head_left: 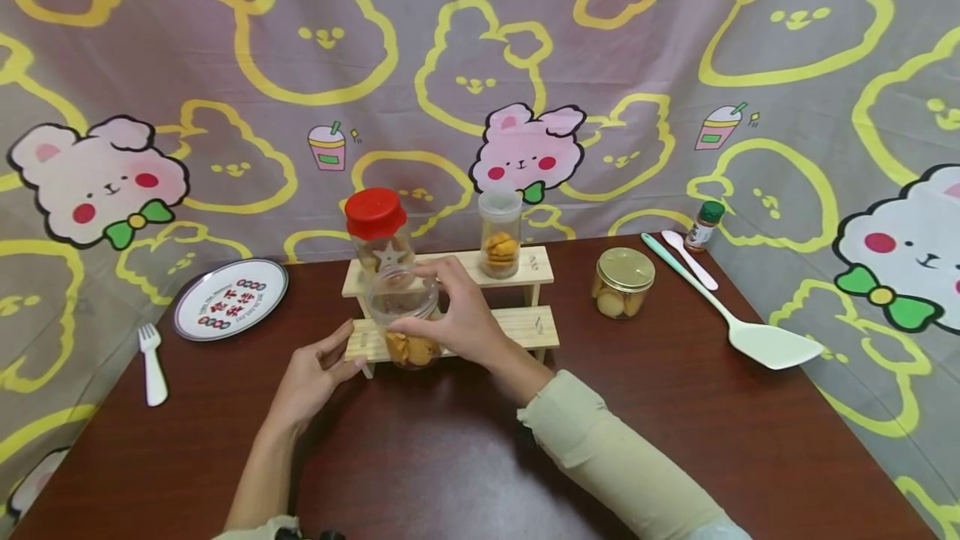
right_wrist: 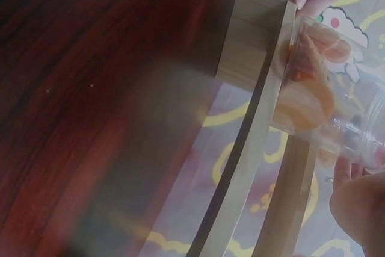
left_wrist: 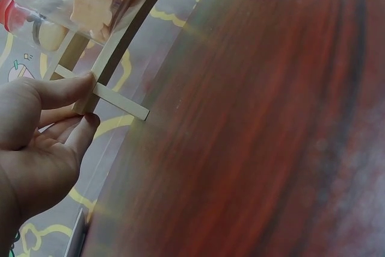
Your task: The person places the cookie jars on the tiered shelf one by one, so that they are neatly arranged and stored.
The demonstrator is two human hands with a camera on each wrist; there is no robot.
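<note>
My right hand (head_left: 468, 319) grips a clear jar (head_left: 401, 294) with cookies in its lower part, thumb and fingers around its upper part. The jar stands at the left of the lower step of a two-tier wooden rack (head_left: 528, 325). With the thumb on one side and fingers on the other, my left hand (left_wrist: 45, 142) pinches the left end of that step. Behind the held jar, a red-lidded jar (head_left: 375, 215) is on the upper step, partly hidden. A narrow clear jar (head_left: 501, 227) of round cookies stands at the upper step's right.
Right of the rack stands a gold-lidded cookie jar (head_left: 625, 269). Farther right are a pale turner (head_left: 772, 346), a white-and-pink spoon (head_left: 690, 261) and a green-capped bottle (head_left: 705, 227). A plate (head_left: 266, 282) and a white fork (head_left: 153, 373) lie at left. Patterned cloth hangs behind.
</note>
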